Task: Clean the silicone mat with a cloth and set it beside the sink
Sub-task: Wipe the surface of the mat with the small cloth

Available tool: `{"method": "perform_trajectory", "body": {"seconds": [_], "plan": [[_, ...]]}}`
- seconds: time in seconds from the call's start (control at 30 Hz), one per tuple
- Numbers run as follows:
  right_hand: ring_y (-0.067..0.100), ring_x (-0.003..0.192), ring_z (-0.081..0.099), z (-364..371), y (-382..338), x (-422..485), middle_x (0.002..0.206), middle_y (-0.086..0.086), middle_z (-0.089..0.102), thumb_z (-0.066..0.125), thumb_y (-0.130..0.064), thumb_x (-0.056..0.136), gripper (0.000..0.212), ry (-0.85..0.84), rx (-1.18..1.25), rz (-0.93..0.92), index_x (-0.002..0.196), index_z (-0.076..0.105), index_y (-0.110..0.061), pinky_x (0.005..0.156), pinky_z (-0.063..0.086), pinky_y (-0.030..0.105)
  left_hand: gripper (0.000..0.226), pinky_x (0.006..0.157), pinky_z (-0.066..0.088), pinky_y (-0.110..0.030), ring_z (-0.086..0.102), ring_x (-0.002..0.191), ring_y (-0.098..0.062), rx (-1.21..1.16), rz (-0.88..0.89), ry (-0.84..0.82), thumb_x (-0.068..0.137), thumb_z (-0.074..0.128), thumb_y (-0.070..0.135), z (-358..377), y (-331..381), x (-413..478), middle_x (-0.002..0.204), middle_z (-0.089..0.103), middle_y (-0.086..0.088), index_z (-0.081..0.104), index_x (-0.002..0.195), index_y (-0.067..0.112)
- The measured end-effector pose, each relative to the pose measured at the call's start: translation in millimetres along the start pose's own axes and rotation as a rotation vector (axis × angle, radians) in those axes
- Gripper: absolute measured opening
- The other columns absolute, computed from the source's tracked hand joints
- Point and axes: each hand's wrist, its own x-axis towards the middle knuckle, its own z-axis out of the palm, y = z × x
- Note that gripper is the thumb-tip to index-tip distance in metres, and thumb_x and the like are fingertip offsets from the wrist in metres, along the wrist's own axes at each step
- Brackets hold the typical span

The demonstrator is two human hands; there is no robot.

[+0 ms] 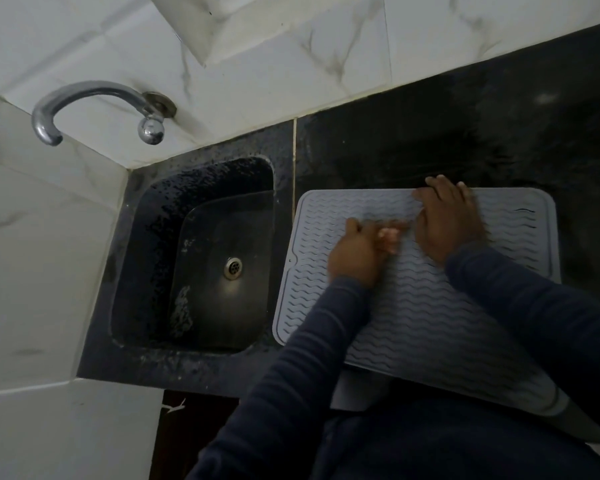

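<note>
A light grey silicone mat point(430, 306) with wavy ridges lies flat on the black counter point(465, 140), just right of the sink point(201, 258). Its near corner hangs over the counter's front edge. My right hand point(447, 220) presses flat on the mat near its far edge, fingers spread, holding nothing. My left hand point(359, 252) rests on the mat's middle left with its fingers curled. Something pale pink shows at those fingertips, and motion blur hides whether it is a cloth or the fingers themselves. No cloth is clearly in view.
The black sink basin is wet, with a metal drain point(232, 267) in its floor. A chrome tap point(94, 109) sticks out of the marble-tiled wall above it. The counter stretches to the right behind the mat. Dark sleeves cover both forearms.
</note>
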Motion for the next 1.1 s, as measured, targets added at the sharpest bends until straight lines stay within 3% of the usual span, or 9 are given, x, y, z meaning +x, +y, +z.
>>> {"method": "perform_trajectory", "body": {"seconds": [0.2, 0.33, 0.43, 0.5, 0.63, 0.8, 0.87, 1.0, 1.1], "plan": [[0.030, 0.140, 0.031, 5.0, 0.6, 2.0, 0.144, 0.016, 0.044, 0.032, -0.023, 0.083, 0.051, 0.034, 0.007, -0.003, 0.127, 0.054, -0.010, 0.118, 0.012, 0.047, 0.040, 0.077, 0.039, -0.039, 0.058, 0.101, -0.037, 0.019, -0.536, 0.144, 0.089, 0.050, 0.049, -49.5, -119.9, 6.2, 0.122, 0.044, -0.009, 0.052, 0.117, 0.020], [0.030, 0.141, 0.030, 5.9, 0.7, 1.5, 0.144, 0.015, 0.044, 0.047, -0.015, 0.089, 0.039, 0.045, 0.001, -0.006, 0.127, 0.054, -0.009, 0.118, 0.011, 0.046, 0.037, 0.078, 0.045, -0.035, 0.059, 0.094, -0.029, -0.102, -0.366, 0.243, 0.088, 0.055, 0.046, -35.6, -79.4, -1.6, 0.116, 0.048, -0.008, 0.055, 0.111, 0.017], [0.026, 0.143, 0.026, 4.0, -1.7, 3.1, 0.147, 0.012, 0.041, 0.050, -0.016, 0.089, 0.041, 0.029, -0.017, 0.003, 0.130, 0.052, -0.012, 0.119, 0.009, 0.045, 0.034, 0.078, 0.052, -0.038, 0.055, 0.090, -0.018, -0.060, -0.005, 0.069, 0.091, 0.053, 0.043, 4.0, -5.0, -13.0, 0.114, 0.048, -0.004, 0.053, 0.117, 0.021], [0.025, 0.143, 0.024, 3.1, 0.3, 3.6, 0.148, 0.012, 0.039, 0.050, -0.016, 0.088, 0.043, 0.017, -0.005, 0.008, 0.131, 0.052, -0.012, 0.120, 0.009, 0.044, 0.034, 0.075, 0.051, -0.038, 0.054, 0.091, -0.020, 0.054, 0.111, -0.019, 0.093, 0.050, 0.044, 17.0, 25.5, -16.7, 0.116, 0.046, -0.003, 0.052, 0.120, 0.023], [0.026, 0.142, 0.028, 4.2, 2.8, 0.7, 0.145, 0.012, 0.043, 0.047, -0.017, 0.088, 0.039, 0.039, 0.007, -0.013, 0.126, 0.056, -0.012, 0.119, 0.009, 0.043, 0.035, 0.077, 0.049, -0.037, 0.056, 0.093, -0.021, -0.024, -0.089, 0.047, 0.093, 0.049, 0.045, -5.9, -25.4, -1.1, 0.118, 0.046, -0.002, 0.052, 0.119, 0.022], [0.028, 0.140, 0.031, 2.8, 1.0, 0.4, 0.144, 0.013, 0.045, 0.046, -0.017, 0.088, 0.038, 0.034, 0.002, -0.010, 0.123, 0.058, -0.011, 0.118, 0.012, 0.046, 0.030, 0.082, 0.046, -0.043, 0.059, 0.099, -0.037, 0.025, -0.451, 0.157, 0.093, 0.045, 0.039, -45.9, -104.2, 20.8, 0.119, 0.046, -0.010, 0.052, 0.113, 0.017], [0.029, 0.141, 0.030, 2.4, -1.5, 1.0, 0.144, 0.013, 0.045, 0.050, -0.015, 0.088, 0.038, 0.028, -0.014, -0.008, 0.124, 0.058, -0.012, 0.118, 0.012, 0.046, 0.034, 0.079, 0.045, -0.040, 0.059, 0.098, -0.034, -0.010, -0.409, 0.188, 0.092, 0.048, 0.043, -45.2, -93.8, 21.2, 0.117, 0.048, -0.010, 0.053, 0.112, 0.016], [0.029, 0.142, 0.029, 1.9, -0.1, 2.0, 0.146, 0.013, 0.043, 0.041, -0.033, 0.084, 0.050, -0.014, -0.049, -0.003, 0.128, 0.055, -0.015, 0.118, 0.013, 0.047, 0.028, 0.073, 0.051, -0.034, 0.057, 0.084, -0.012, -0.135, 0.016, 0.086, 0.090, 0.053, 0.049, -6.3, -12.9, 6.0, 0.108, 0.053, 0.003, 0.055, 0.107, 0.027], [0.028, 0.143, 0.026, -3.1, 1.5, 1.3, 0.149, 0.012, 0.039, 0.026, -0.043, 0.079, 0.066, -0.069, -0.020, -0.027, 0.132, 0.053, -0.013, 0.118, 0.010, 0.045, 0.036, 0.078, 0.050, -0.036, 0.055, 0.090, -0.019, 0.037, 0.176, -0.061, 0.092, 0.052, 0.042, 11.7, 22.9, -3.1, 0.120, 0.046, -0.001, 0.050, 0.123, 0.024]]}}
